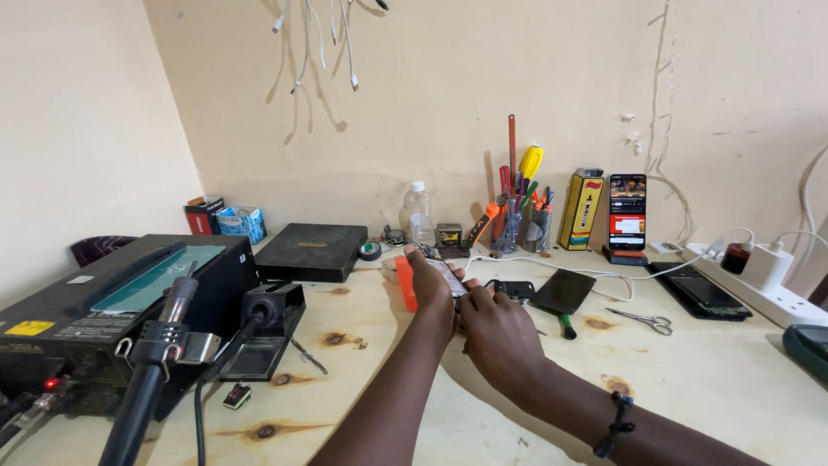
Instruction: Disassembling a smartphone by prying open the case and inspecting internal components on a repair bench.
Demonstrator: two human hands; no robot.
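Both hands are meeting mid-bench on the plywood worktop (690,380): the left hand (429,285) and right hand (496,332) are gripping a small phone (450,278) between them, fingers clamped on it, just beside an orange block (405,289).

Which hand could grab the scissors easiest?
Probably the right hand. The scissors lie on the table on its side, with bare wood between. The left hand is farther off, curled around a small device.
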